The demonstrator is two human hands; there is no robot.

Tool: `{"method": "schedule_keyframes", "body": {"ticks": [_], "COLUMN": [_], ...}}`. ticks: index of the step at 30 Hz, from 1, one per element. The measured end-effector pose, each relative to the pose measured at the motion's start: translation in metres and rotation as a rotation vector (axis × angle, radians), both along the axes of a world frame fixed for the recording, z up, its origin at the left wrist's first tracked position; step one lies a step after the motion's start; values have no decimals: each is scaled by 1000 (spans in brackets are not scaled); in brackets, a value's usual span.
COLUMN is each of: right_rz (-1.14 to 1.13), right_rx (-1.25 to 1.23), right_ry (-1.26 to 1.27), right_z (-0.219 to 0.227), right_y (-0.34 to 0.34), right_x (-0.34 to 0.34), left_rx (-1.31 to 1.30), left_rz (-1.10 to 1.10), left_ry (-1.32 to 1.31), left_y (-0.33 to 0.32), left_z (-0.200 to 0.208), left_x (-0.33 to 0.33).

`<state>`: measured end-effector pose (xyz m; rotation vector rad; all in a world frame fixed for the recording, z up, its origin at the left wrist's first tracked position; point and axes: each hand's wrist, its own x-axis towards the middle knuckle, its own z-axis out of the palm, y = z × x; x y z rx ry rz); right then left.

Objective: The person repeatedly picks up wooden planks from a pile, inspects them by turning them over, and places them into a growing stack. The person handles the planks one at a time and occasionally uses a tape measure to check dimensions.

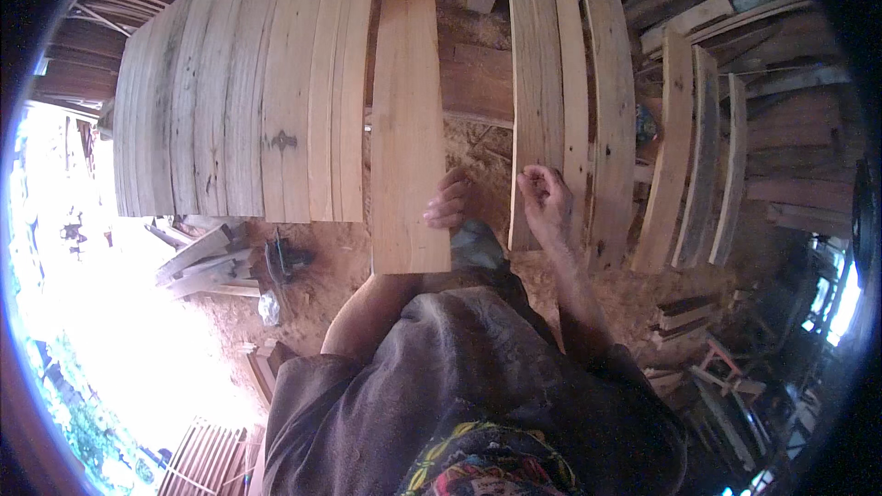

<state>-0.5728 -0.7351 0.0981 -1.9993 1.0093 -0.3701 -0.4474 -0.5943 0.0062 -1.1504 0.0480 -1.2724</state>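
A long, pale wooden board [407, 119] stretches away from me, its near end close to my body. My left forearm passes beneath it, and the fingers of my left hand [446, 201] wrap around its right edge. To the right, my right hand [548, 202] hovers over or rests against another pale plank [535, 64]; contact cannot be made out. Its fingers are curled in toward the thumb, and whatever they pinch, if anything, is too small to tell.
Many planks [239, 83] lie side by side on the left. More boards [611, 129] are spaced out at right, including a narrow strip [732, 165]. A dark power tool [283, 257] and wood offcuts [207, 262] lie on the dirt floor. Short wood pieces [684, 317] are stacked lower right.
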Motion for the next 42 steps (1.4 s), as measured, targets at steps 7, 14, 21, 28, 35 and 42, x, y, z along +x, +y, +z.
{"method": "schedule_keyframes", "body": {"ticks": [7, 14, 21, 28, 35, 42], "right_rz": [-74, -109, -215, -176, -115, -203], "right_rx": [-7, -381, -172, -187, -97, -137], "right_ry": [62, 225, 257, 205, 301, 296], "right_z": [11, -25, -45, -35, -20, -18], "right_y": [-13, -56, -68, -69, -74, -78], "right_x": [-5, -36, -42, -38, -36, -41], "left_rx": [200, 277, 1484, 2169, 2182, 1909], "left_rz": [-46, -117, -327, -167, -21, 50], "left_ry": [-21, -47, -971, -1849, -1808, -1588], "left_y": [21, 26, 44, 34, 42, 73], "left_z": [-3, 11, 54, 59, -8, 10], "left_x": [2, 14, 45, 51, 38, 34]}}
